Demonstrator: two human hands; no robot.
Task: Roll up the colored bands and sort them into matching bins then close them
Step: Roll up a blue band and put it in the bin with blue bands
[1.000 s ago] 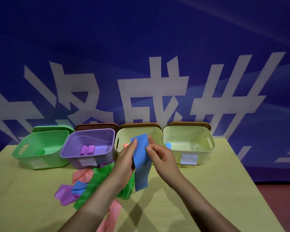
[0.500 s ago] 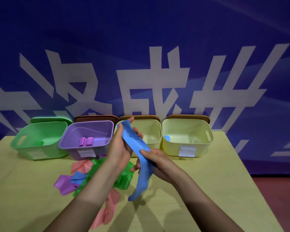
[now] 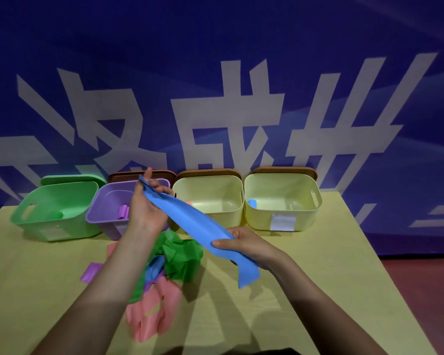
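Left hand [image 3: 144, 211] raised, upper end of blue band [image 3: 190, 221] pinched; lower part gripped by right hand [image 3: 244, 245], tail hanging free.

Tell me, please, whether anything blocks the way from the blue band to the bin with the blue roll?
Nothing visible does. Both hands hold the blue band above the table, and the rightmost yellow bin holding the blue roll stands open, its brown lid propped behind it.

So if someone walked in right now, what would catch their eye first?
A blue band stretched slantwise above the table, the left hand holding its upper end, the right hand its lower part. Behind stand four open bins, green leftmost; a tangle of loose bands lies beneath the hands.
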